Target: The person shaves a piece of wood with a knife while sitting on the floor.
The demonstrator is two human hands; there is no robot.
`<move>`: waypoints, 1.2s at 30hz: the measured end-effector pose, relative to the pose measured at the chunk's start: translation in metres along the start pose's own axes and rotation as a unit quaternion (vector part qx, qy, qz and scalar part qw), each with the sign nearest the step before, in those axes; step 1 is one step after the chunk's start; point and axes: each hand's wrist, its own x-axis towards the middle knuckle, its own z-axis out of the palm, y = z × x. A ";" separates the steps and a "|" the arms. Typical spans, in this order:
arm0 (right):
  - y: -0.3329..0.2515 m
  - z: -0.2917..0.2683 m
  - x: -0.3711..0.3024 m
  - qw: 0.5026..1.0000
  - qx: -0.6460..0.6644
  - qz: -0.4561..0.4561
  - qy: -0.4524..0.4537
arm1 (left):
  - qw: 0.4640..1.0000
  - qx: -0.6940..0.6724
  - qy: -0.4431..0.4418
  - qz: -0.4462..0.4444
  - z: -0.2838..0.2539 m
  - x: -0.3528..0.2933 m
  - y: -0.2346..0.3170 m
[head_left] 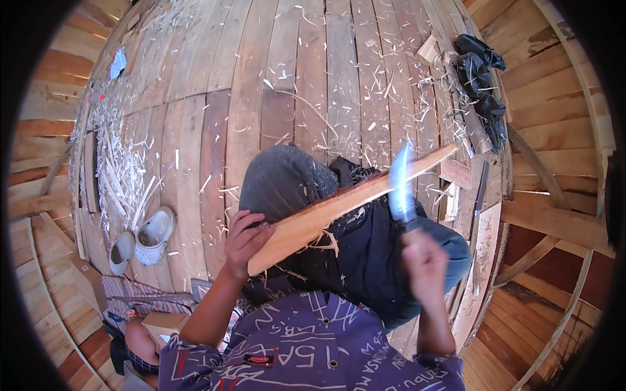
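Observation:
A long, tapering piece of wood (305, 227) lies slantwise across my crossed legs, its narrow end pointing to the far right. Its upper edge is darker and rough, like bark. My left hand (250, 236) is closed round the wide near end. In my right hand (425, 264) is a large knife (401, 182), held by its handle with the blade pointing up and away. The blade is smeared by motion and overlaps the wood near its thin end; whether it touches cannot be told. Wood curls (329, 242) hang at the wood's lower edge and lie on my trousers.
Wood shavings (134, 173) are strewn over the plank floor (215, 130), thickest at the left. Light clogs (155, 234) sit at the left, near a striped mat (147, 288). Black plastic bags (479, 75) lie at the far right. Part of another person (140, 342) shows at lower left.

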 end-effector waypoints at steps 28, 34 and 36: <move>-0.009 0.021 -0.005 0.968 0.161 0.108 -0.159 | 1.000 0.013 0.004 0.005 -0.002 0.001 0.003; 0.000 0.025 0.007 0.989 0.033 -0.118 -0.077 | 1.000 0.016 0.018 0.002 0.005 -0.003 -0.002; -0.012 0.027 -0.011 0.955 0.209 0.149 -0.148 | 1.000 0.017 0.012 0.009 0.001 0.003 -0.003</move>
